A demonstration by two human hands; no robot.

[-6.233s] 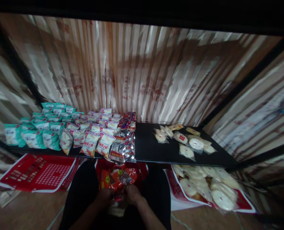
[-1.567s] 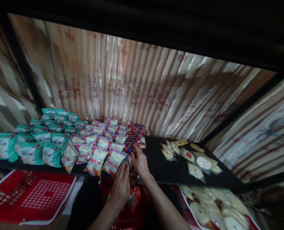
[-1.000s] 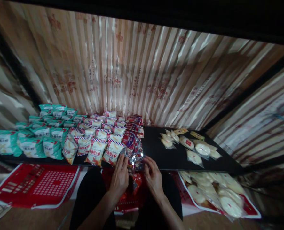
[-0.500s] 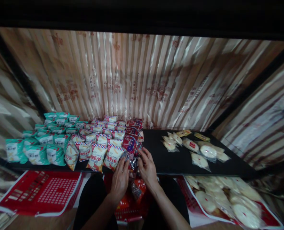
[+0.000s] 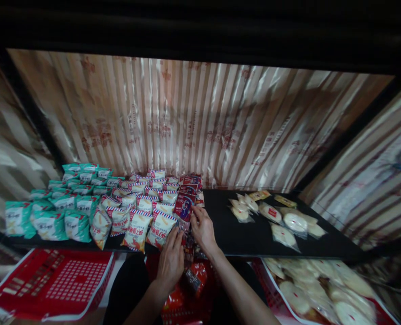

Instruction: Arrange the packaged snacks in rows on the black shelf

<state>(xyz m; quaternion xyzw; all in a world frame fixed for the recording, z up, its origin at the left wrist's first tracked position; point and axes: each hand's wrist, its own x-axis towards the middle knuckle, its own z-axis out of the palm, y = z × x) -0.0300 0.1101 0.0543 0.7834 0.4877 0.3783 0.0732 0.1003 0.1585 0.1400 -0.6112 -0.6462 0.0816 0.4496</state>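
A: Dark red packets (image 5: 184,205): how far along do they look?

B: Start with the shelf (image 5: 227,228). Its left end is full of teal packets (image 5: 51,216). Striped packets (image 5: 142,216) follow toward its middle, and clear-wrapped round cakes (image 5: 283,222) lie loose on its right part. The dark red packets make 1 short row at the shelf's middle, running from its back to its front edge. I judge that row only partly built. Bare black shelf lies between it and the cakes, and more red packets sit in the red basket (image 5: 187,293) below the shelf's front edge.

A: And the hands?

B: Both reach up from below the shelf. The right hand (image 5: 203,228) is over the shelf's front edge, palm down. Its fingers curl onto the edge of the frontmost dark red packet, pinching it as far as I can see. The left hand (image 5: 171,262) is just below the shelf's front edge, back upward. Its fingers (image 5: 177,238) are straight and close together, tips at the shelf's front edge. Whether it grips anything, I cannot tell.
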